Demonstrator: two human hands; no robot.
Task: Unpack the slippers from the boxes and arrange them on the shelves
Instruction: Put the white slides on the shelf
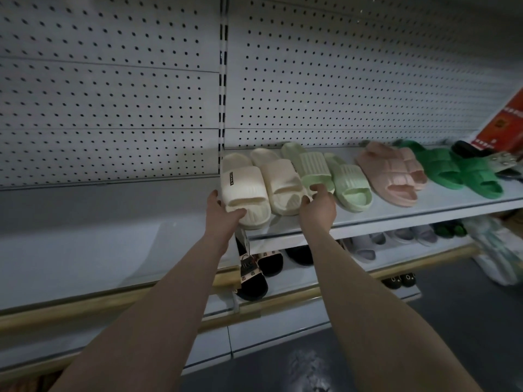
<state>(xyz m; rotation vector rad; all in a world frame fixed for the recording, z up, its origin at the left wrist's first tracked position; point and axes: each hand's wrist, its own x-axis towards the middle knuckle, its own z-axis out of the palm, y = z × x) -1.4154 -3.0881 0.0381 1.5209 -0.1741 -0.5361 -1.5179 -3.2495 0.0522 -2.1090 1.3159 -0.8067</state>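
Arms: both stretched forward to the shelf (396, 213).
Left hand (223, 206): grips the toe end of the cream pair (263, 188), outer slipper.
Right hand (318, 205): fingers curled at the gap between the cream pair and a green slipper (314, 171); hold unclear.
Pair position: shelf's left end, between the hands, long axes front to back, toes toward the person.
Nearer hand: left, in contact.

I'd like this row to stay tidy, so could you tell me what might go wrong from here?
The left cream slipper overhangs the shelf edge at the row's end; if the left hand loosens its grip, it may drop. The right hand on the light green slipper could nudge its close neighbours askew.
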